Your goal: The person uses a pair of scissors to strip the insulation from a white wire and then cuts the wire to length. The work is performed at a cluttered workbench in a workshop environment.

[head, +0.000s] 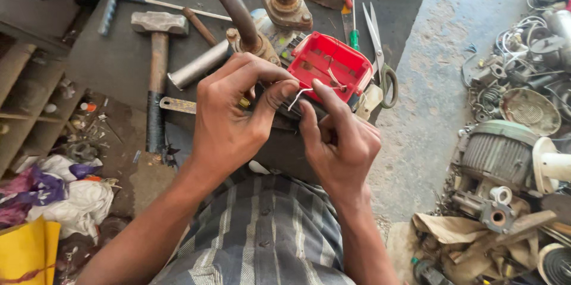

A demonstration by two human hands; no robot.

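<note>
Both hands on a thin white wire [295, 97] at the near edge of the red plastic terminal box [331, 66]; the box sits on the motor, on the person's lap. Left hand [233, 112] and right hand [339, 139] each have fingers pinched tight on the wire. Scissors [380, 59] right of the box, hammer [158, 65] on the floor to the left

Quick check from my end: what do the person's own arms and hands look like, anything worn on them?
Both forearms are bare, with no sleeves reaching them, and no gloves or watch. The left hand shows something small and gold-coloured at a finger, perhaps a ring. The right hand shows no ring. A grey striped shirt covers the body.
</note>
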